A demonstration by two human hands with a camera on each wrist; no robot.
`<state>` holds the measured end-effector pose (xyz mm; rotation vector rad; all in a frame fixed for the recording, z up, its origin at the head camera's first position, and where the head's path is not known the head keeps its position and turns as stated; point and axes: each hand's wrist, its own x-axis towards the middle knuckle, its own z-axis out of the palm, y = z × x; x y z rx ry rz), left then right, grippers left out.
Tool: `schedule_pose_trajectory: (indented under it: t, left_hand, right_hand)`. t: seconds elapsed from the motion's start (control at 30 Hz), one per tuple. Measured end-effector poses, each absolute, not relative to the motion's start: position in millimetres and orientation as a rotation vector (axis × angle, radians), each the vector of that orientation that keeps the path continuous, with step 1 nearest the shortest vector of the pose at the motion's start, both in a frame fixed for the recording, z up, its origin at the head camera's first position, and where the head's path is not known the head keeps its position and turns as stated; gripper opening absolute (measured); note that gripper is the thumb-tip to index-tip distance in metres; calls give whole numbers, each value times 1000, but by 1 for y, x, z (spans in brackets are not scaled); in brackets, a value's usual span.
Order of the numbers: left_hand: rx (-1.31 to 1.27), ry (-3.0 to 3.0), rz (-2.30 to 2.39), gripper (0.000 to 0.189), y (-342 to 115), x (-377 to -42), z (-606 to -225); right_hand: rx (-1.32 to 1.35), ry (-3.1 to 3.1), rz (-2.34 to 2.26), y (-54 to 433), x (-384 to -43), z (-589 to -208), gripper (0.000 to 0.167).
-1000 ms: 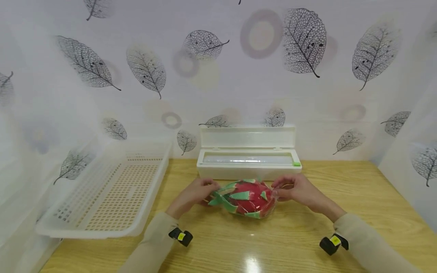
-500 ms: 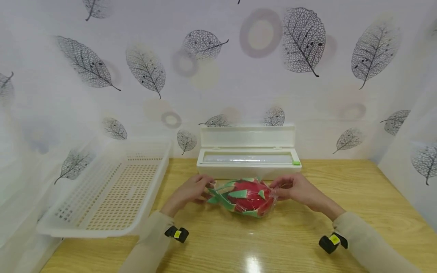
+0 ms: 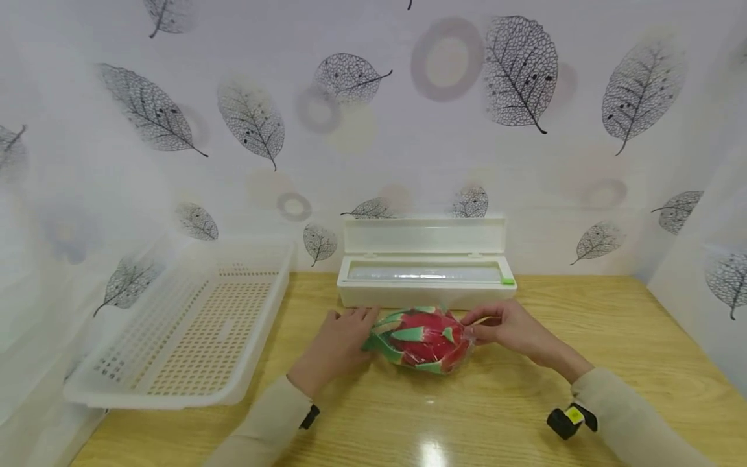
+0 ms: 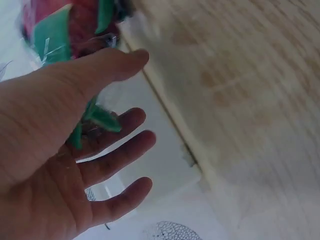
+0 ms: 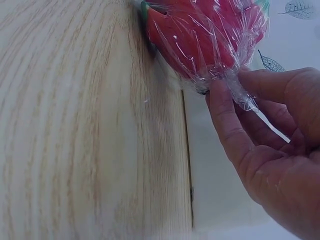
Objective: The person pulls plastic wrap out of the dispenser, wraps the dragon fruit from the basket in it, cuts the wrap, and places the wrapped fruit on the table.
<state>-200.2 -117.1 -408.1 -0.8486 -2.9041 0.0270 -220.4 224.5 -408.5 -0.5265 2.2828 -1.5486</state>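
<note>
A red dragon fruit (image 3: 432, 338) with green scales, wrapped in clear cling film (image 5: 215, 45), lies on its side in front of the long white box. At its right end my right hand (image 3: 506, 329) pinches the gathered tail of the film between thumb and index finger. My left hand (image 3: 341, 344) is at the green leafy end, back of the hand up in the head view. In the left wrist view its fingers (image 4: 117, 162) are spread and loosely bent, with the thumb apart from them and green leaf tips (image 4: 102, 119) showing beside the palm.
Behind the fruit stands a white cling film box (image 3: 423, 297), lid raised, with a film roll (image 3: 420, 273) inside and a green slider (image 3: 508, 281) at its right. To the left a white perforated basket (image 3: 233, 389) sits on the wooden table (image 3: 583, 305). A leaf-patterned curtain hangs behind.
My left hand first shifts left from the leafy end, then turns over and comes back to it with its fingers pointing forward. The right hand keeps its pinch on the film.
</note>
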Motion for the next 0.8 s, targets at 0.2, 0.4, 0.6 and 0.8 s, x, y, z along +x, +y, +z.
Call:
schedule_pose_trajectory:
  t: [0.2, 0.4, 0.6, 0.8]
  left_hand:
    - [-850, -2897, 6, 32, -115, -209, -416]
    - [-929, -2967, -124, 22, -118, -215, -413]
    - [-950, -3070, -358, 18, -123, -224, -418]
    - [-918, -3137, -1088, 73, -135, -225, -414]
  right_hand:
    - [-536, 2302, -1536, 224, -220, -408, 28]
    - [-545, 2307, -1529, 222, -221, -408, 27]
    - [-556, 2295, -1518, 221, -219, -407, 24]
    - [-539, 2303, -1520, 221, -218, -404, 25]
